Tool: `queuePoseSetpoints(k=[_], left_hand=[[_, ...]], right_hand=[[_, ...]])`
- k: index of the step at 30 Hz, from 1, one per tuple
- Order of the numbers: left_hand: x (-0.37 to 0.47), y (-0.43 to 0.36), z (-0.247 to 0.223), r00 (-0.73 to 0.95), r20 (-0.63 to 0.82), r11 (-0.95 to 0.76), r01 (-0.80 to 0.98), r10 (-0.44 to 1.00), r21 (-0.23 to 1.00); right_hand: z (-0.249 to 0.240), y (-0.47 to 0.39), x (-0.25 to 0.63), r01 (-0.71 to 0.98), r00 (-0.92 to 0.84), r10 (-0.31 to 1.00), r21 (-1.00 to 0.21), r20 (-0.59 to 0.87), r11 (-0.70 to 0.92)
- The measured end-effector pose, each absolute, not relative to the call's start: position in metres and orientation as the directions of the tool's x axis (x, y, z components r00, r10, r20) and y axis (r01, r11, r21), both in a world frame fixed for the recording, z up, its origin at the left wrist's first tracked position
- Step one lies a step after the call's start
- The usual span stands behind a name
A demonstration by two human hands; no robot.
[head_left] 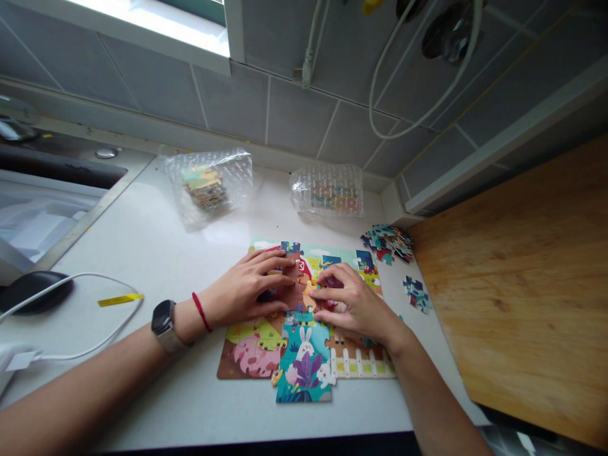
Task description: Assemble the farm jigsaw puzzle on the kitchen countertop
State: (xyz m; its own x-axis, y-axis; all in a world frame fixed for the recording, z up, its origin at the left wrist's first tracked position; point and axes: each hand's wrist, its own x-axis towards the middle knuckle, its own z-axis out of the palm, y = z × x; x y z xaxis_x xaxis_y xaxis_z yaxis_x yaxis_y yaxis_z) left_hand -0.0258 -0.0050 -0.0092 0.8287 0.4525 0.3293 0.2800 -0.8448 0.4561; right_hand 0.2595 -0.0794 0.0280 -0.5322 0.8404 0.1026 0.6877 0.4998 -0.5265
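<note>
Fingers spread, my left hand (259, 282) rests flat over the left middle of a colourful jigsaw puzzle, hiding part of it. Opposite it, my right hand (356, 304) has its fingers bent and apart, the tips touching an orange animal puzzle piece (308, 297). Below the hands, joined teal pieces show a white rabbit (304, 345) and a purple plant; they overlap a larger farm picture. That farm picture has a pink pig (256, 356) at left and a white fence (363, 364) at right. What lies beneath my palms is hidden.
Loose puzzle pieces (389, 240) are heaped at the right, with a smaller cluster (417, 294) nearer. Two clear bags of pieces, a left bag (209, 187) and a right bag (327, 190), lie behind. A wooden board (517, 285) borders the right; a white cable (111, 277) and sink are left.
</note>
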Motion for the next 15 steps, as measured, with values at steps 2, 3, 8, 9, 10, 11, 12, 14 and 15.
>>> queuePoseSetpoints(k=[2, 3, 8, 9, 10, 11, 12, 14, 15], left_hand=[[-0.0258, -0.0051, -0.0096, 0.827, 0.331, -0.843, 0.278, 0.454, 0.461], [-0.0257, -0.0051, -0.0098, 0.826, 0.333, -0.841, 0.277, 0.456, 0.464], [-0.0252, -0.0053, -0.0094, 0.827, 0.329, -0.839, 0.278, 0.456, 0.467], [-0.0251, -0.0053, -0.0092, 0.827, 0.329, -0.839, 0.277, 0.457, 0.468], [-0.0250, -0.0054, -0.0090, 0.826, 0.330, -0.839, 0.276, 0.457, 0.469], [-0.0250, -0.0054, -0.0088, 0.826, 0.330, -0.839, 0.277, 0.457, 0.468], [-0.0249, -0.0054, -0.0086, 0.826, 0.330, -0.839, 0.277, 0.457, 0.468], [-0.0250, -0.0055, -0.0083, 0.826, 0.329, -0.838, 0.279, 0.459, 0.469], [-0.0250, -0.0056, -0.0082, 0.826, 0.328, -0.838, 0.279, 0.459, 0.469]], right_hand=[[0.0272, -0.0795, 0.2593, 0.688, -0.533, 0.839, -0.523, 0.108, 0.504], [0.0268, -0.0796, 0.2592, 0.687, -0.532, 0.840, -0.524, 0.109, 0.503], [0.0251, -0.0794, 0.2588, 0.670, -0.522, 0.844, -0.551, 0.126, 0.497], [0.0247, -0.0793, 0.2587, 0.667, -0.519, 0.845, -0.557, 0.129, 0.495], [0.0242, -0.0791, 0.2588, 0.663, -0.517, 0.845, -0.562, 0.133, 0.494], [0.0238, -0.0790, 0.2588, 0.662, -0.516, 0.846, -0.565, 0.133, 0.493], [0.0235, -0.0790, 0.2589, 0.661, -0.515, 0.847, -0.567, 0.134, 0.491], [0.0237, -0.0790, 0.2589, 0.666, -0.516, 0.847, -0.562, 0.126, 0.490], [0.0240, -0.0790, 0.2588, 0.672, -0.518, 0.847, -0.557, 0.119, 0.489]])
